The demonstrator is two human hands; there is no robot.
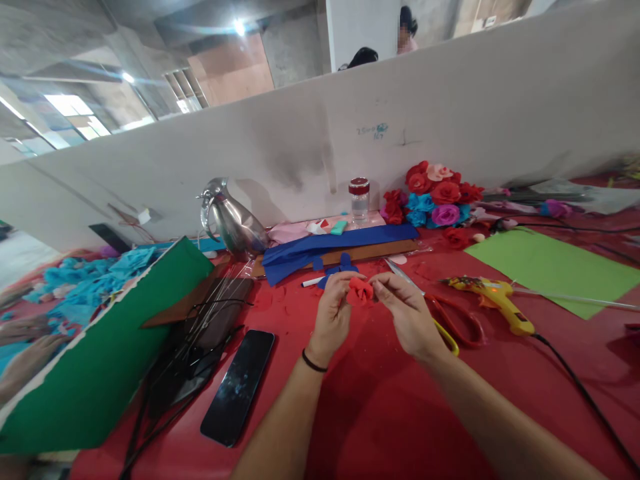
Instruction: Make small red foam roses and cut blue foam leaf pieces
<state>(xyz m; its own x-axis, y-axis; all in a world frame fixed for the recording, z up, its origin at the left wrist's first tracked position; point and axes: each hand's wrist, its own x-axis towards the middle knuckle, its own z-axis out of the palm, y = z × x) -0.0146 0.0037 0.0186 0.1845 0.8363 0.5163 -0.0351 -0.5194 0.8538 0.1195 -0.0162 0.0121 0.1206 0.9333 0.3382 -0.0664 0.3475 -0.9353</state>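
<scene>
**A red paper flower (pixel 361 291), held from both sides**

The left hand (pixel 334 312) pinches the flower at its left edge; the right hand (pixel 409 315) pinches the opposite edge between thumb and fingers. The flower lies between the two, touching both, so neither hand is nearer. Crumpled and roundish, it shows no clear long axis. It sits forward of both wrists, over the red table (pixel 370 400), nearer than the blue paper (pixel 345 243).

One held piece (pixel 361 291) (one glue gun (pixel 511 311))
</scene>
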